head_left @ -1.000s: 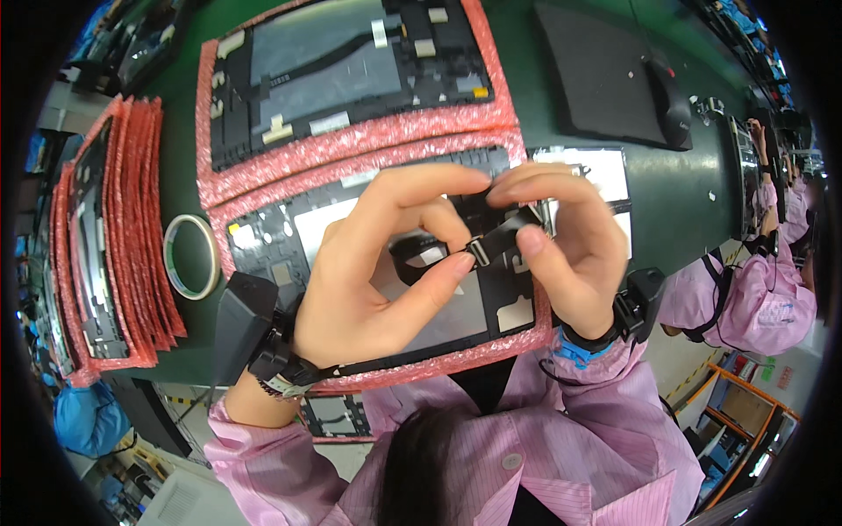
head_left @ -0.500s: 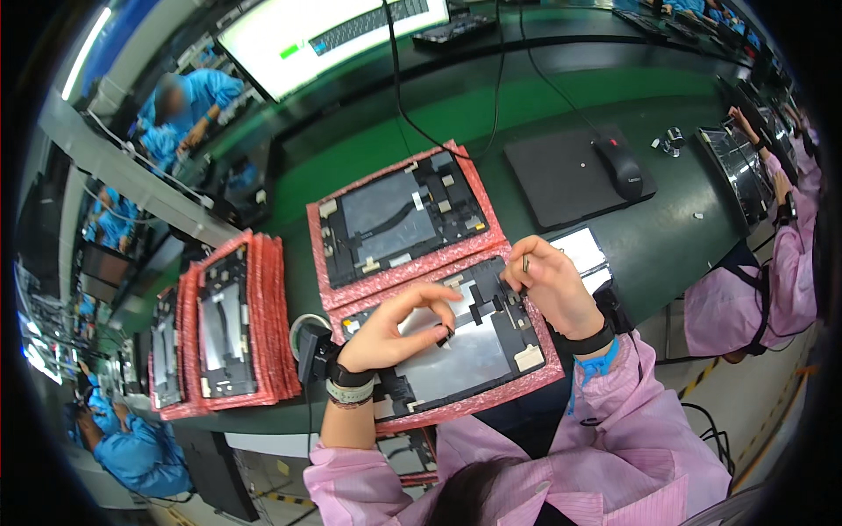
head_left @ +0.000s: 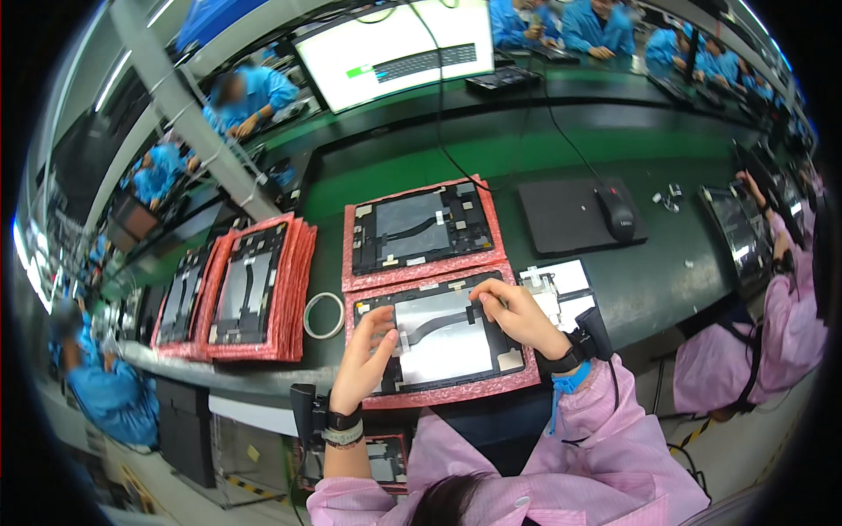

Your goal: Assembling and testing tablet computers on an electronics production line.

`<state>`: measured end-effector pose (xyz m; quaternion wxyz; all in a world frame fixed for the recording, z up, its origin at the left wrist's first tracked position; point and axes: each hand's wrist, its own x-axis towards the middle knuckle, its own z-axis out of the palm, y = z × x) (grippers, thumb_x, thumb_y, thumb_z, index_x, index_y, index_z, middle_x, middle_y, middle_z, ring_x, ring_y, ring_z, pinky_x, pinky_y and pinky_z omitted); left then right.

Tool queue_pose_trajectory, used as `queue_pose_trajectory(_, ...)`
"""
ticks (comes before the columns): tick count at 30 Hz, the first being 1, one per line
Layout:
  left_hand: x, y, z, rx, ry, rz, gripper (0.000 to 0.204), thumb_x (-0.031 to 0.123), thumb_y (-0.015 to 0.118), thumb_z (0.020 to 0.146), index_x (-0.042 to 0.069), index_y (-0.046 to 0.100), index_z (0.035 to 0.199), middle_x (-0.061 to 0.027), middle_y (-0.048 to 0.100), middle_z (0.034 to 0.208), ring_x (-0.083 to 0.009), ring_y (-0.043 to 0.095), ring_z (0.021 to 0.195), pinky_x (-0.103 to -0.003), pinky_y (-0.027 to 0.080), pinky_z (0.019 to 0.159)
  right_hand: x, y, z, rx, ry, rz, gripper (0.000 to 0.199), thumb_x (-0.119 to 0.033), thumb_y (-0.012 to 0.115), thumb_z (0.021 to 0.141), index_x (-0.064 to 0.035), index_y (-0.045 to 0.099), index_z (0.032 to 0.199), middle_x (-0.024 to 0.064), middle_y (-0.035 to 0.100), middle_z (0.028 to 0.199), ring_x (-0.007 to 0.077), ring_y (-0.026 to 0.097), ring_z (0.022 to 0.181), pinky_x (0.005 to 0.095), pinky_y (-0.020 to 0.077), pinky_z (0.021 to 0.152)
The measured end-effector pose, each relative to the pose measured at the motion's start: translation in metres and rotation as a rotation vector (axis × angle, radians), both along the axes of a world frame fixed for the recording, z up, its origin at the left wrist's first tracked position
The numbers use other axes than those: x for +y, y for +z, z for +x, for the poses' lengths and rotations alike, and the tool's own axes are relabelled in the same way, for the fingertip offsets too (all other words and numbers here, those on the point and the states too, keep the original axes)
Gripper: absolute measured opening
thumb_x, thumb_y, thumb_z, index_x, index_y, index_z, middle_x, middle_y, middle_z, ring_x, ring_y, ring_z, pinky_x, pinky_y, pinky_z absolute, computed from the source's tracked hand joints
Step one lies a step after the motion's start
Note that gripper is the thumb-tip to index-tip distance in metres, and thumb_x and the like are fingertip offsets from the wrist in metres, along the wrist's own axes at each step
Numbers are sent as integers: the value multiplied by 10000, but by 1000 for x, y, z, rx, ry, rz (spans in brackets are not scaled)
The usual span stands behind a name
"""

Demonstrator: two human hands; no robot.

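Two hands rest on an opened tablet chassis (head_left: 443,337) lying on pink foam at the green tabletop's (head_left: 667,272) near edge. Left hand (head_left: 364,368) presses spread fingers on its left end; right hand (head_left: 517,317) pinches something small at its top edge. Second chassis (head_left: 421,228) lies just behind, tape roll (head_left: 324,315) left, mouse (head_left: 616,213) beyond.
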<state>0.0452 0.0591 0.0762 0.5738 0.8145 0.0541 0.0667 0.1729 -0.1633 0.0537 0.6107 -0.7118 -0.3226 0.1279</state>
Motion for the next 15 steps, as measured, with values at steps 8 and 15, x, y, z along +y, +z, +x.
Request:
queue_pose_trajectory(8,-19,-30,-10,-131,235,-106,396,56,519,877,4,397,1249,-147,419,1232,-226,503,1094,-308,490,807,9,-13,-1,-320,69,-111,240,60,427,718,-3,563,906,120,610,778,299,567,803,367,426,724)
queue_pose_trajectory(15,-12,-26,-3,-148,380,267,434,81,615,802,20,437,1192,-165,471,1130,-240,565,966,-330,505,698,5,-9,-6,-514,96,-271,358,83,416,657,-22,571,962,117,587,908,288,536,890,364,407,810)
